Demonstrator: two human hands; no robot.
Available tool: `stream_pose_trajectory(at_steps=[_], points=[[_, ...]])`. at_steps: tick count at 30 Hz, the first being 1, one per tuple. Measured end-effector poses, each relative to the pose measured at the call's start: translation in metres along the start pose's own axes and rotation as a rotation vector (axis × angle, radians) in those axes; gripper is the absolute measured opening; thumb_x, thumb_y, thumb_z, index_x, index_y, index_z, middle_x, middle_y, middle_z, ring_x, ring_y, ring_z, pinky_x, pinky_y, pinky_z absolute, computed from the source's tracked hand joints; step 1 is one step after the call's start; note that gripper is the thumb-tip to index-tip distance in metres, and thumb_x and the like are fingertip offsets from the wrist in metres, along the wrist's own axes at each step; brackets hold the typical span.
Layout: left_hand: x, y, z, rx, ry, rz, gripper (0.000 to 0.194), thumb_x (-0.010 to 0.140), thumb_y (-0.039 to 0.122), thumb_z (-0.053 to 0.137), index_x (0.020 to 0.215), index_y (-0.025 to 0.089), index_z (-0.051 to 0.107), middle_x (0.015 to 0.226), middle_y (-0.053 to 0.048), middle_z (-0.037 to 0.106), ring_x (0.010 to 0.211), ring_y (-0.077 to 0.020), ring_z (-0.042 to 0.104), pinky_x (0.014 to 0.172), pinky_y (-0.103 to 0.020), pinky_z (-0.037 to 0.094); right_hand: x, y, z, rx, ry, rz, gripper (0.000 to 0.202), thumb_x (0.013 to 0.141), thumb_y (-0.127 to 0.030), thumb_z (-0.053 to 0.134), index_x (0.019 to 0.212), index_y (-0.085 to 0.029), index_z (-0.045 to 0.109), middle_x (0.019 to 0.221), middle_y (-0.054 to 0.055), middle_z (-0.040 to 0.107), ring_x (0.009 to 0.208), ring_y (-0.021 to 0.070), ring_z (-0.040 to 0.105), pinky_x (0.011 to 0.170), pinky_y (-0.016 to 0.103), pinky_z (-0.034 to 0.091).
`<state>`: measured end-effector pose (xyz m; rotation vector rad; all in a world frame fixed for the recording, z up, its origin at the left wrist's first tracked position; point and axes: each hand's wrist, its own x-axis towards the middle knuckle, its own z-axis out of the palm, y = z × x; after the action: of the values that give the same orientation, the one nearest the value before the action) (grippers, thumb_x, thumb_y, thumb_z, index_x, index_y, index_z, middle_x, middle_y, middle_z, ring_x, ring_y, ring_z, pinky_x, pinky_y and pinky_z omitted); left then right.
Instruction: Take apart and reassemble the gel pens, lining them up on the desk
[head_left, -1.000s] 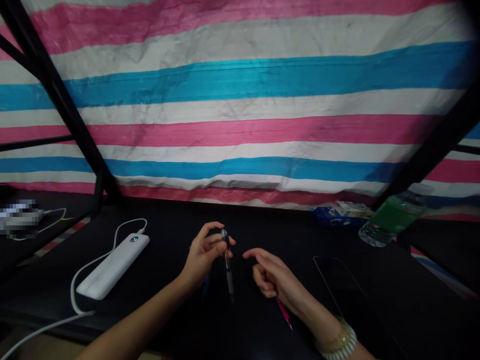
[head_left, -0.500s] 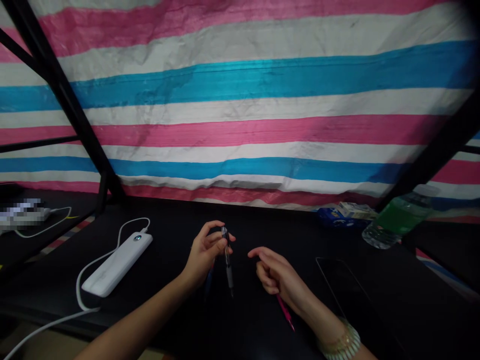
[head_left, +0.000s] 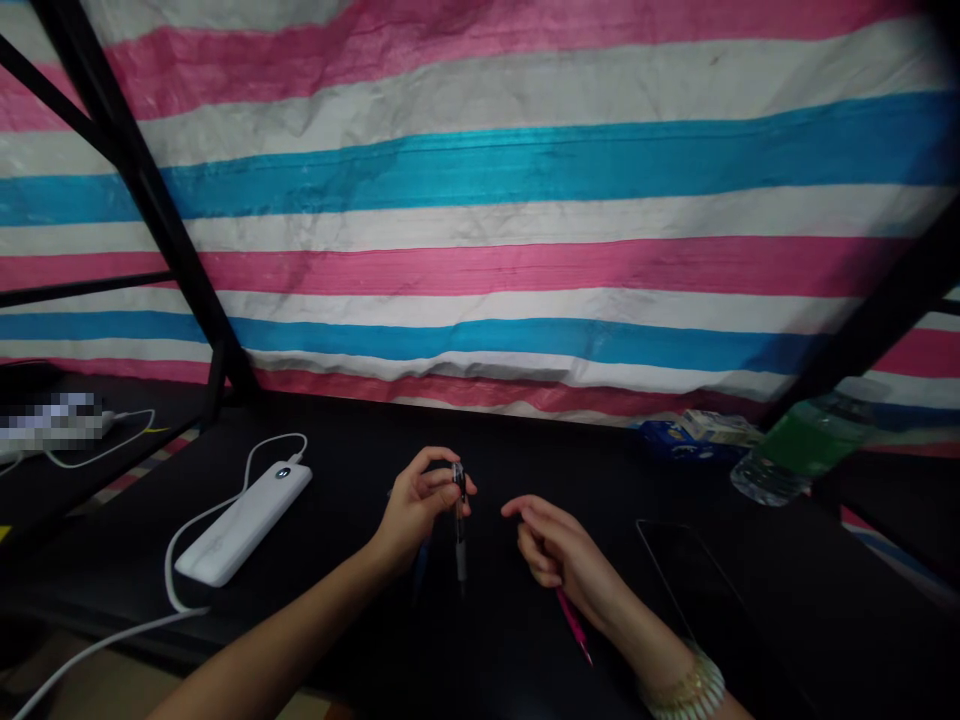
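My left hand (head_left: 424, 500) pinches a clear pen with a dark upper end and grey grip (head_left: 460, 555) between thumb and fingers. The pen stands nearly upright, its lower end over the black table. Partly hidden behind that hand is a dark blue pen (head_left: 421, 570), slanting near the tabletop. Across a small gap, my right hand (head_left: 559, 555) is loosely open, index finger stretched toward the left and the other fingers curled. A pink pen (head_left: 574, 628) sticks out from beneath it, pointed end toward me; its upper part is hidden, so whether the fingers touch it cannot be told.
A white power bank (head_left: 247, 525) with a white cable (head_left: 199, 517) lies left on the black table (head_left: 352, 620). Right of my hands is a dark phone (head_left: 697, 580). A bottle with green liquid (head_left: 810, 440) leans beside a blue packet (head_left: 679, 442). Striped sheeting (head_left: 480, 260) hangs behind.
The clear pen in my left hand has tipped more upright, and its lower end sits slightly higher. My right hand keeps its pose. The whole view has shifted slightly.
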<state>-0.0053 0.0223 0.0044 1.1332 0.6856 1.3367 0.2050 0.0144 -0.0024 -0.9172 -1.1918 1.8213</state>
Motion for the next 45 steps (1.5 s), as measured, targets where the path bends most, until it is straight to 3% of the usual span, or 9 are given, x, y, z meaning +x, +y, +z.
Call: stream_pose_trajectory(at_steps=[13, 17, 20, 23, 26, 31, 34, 39, 45], points=[[0.005, 0.001, -0.006, 0.009, 0.071, 0.017, 0.036, 0.076, 0.025, 0.075, 0.103, 0.017, 0.052, 0.085, -0.006, 0.071, 0.061, -0.0126, 0.064, 0.060, -0.025, 0.049, 0.002, 0.000, -0.004, 0.011, 0.037, -0.010, 0.038, 0.079, -0.049, 0.065, 0.097, -0.016, 0.059, 0.047, -0.010, 0.035, 0.041, 0.0041, 0.016, 0.040, 0.021, 0.007], [0.008, 0.001, -0.006, 0.074, 0.048, 0.011, 0.044, 0.080, 0.029, 0.071, 0.116, 0.019, 0.048, 0.092, -0.007, 0.070, 0.062, -0.0123, 0.064, 0.059, -0.024, 0.047, 0.003, -0.001, -0.007, 0.010, 0.063, -0.043, 0.037, 0.079, -0.048, 0.065, 0.096, -0.016, 0.059, 0.046, -0.010, 0.034, 0.042, 0.0047, 0.018, 0.040, 0.021, 0.008], [0.011, -0.004, -0.007, 0.245, 0.023, 0.019, 0.043, 0.081, 0.029, 0.065, 0.119, 0.019, 0.046, 0.107, -0.010, 0.064, 0.065, -0.0134, 0.066, 0.061, -0.027, 0.050, 0.005, -0.001, -0.009, -0.019, 0.092, -0.062, 0.038, 0.077, -0.049, 0.065, 0.096, -0.016, 0.059, 0.046, -0.010, 0.033, 0.042, 0.0053, 0.017, 0.041, 0.021, 0.008], [0.013, -0.010, -0.009, 0.686, 0.044, 0.056, 0.038, 0.082, 0.020, 0.058, 0.118, 0.018, 0.050, 0.108, -0.008, 0.060, 0.072, -0.0146, 0.067, 0.060, -0.026, 0.051, 0.006, -0.003, -0.010, -0.121, 0.120, -0.063, 0.042, 0.077, -0.053, 0.059, 0.098, -0.017, 0.058, 0.047, -0.011, 0.031, 0.042, 0.0064, 0.016, 0.041, 0.022, 0.010], [0.014, -0.013, -0.011, 0.937, 0.059, 0.097, 0.037, 0.077, 0.013, 0.061, 0.113, 0.018, 0.059, 0.093, -0.004, 0.064, 0.080, -0.0167, 0.063, 0.067, -0.027, 0.050, 0.004, -0.009, -0.012, -0.457, 0.190, -0.104, 0.037, 0.080, -0.056, 0.050, 0.086, -0.020, 0.056, 0.047, -0.009, 0.032, 0.041, 0.0088, 0.024, 0.042, 0.023, 0.017], [0.013, -0.012, -0.016, 1.185, 0.080, 0.126, 0.037, 0.076, 0.015, 0.064, 0.112, 0.019, 0.064, 0.096, -0.005, 0.068, 0.097, -0.0245, 0.056, 0.088, -0.039, 0.044, -0.005, -0.019, -0.014, -1.463, 0.415, -0.020, 0.039, 0.082, -0.053, 0.051, 0.061, -0.021, 0.051, 0.061, 0.005, 0.059, 0.061, 0.0237, 0.059, 0.053, 0.030, 0.030], [0.012, -0.014, -0.019, 1.315, 0.082, 0.115, 0.036, 0.078, 0.018, 0.061, 0.114, 0.017, 0.064, 0.100, -0.008, 0.069, 0.101, -0.0282, 0.054, 0.089, -0.043, 0.042, -0.008, -0.017, -0.016, -1.669, 0.354, 0.063, 0.033, 0.083, -0.048, 0.052, 0.064, -0.021, 0.054, 0.073, 0.009, 0.065, 0.071, 0.0291, 0.065, 0.055, 0.031, 0.032], [0.009, -0.015, -0.017, 1.439, 0.033, 0.120, 0.036, 0.079, 0.017, 0.058, 0.115, 0.017, 0.063, 0.111, -0.011, 0.066, 0.106, -0.0300, 0.052, 0.091, -0.046, 0.040, -0.004, -0.010, -0.018, -1.604, 0.296, -0.080, 0.025, 0.090, -0.031, 0.042, 0.069, -0.021, 0.052, 0.085, 0.009, 0.066, 0.074, 0.0252, 0.066, 0.055, 0.030, 0.034], [0.004, -0.004, -0.007, 1.373, -0.032, 0.300, 0.045, 0.086, 0.020, 0.056, 0.130, 0.021, 0.050, 0.124, -0.011, 0.060, 0.113, -0.0276, 0.051, 0.095, -0.046, 0.040, -0.004, -0.009, -0.015, -1.143, 0.332, -0.362, 0.026, 0.101, -0.036, 0.026, 0.091, -0.023, 0.047, 0.059, 0.000, 0.060, 0.047, 0.0175, 0.058, 0.051, 0.027, 0.038]])
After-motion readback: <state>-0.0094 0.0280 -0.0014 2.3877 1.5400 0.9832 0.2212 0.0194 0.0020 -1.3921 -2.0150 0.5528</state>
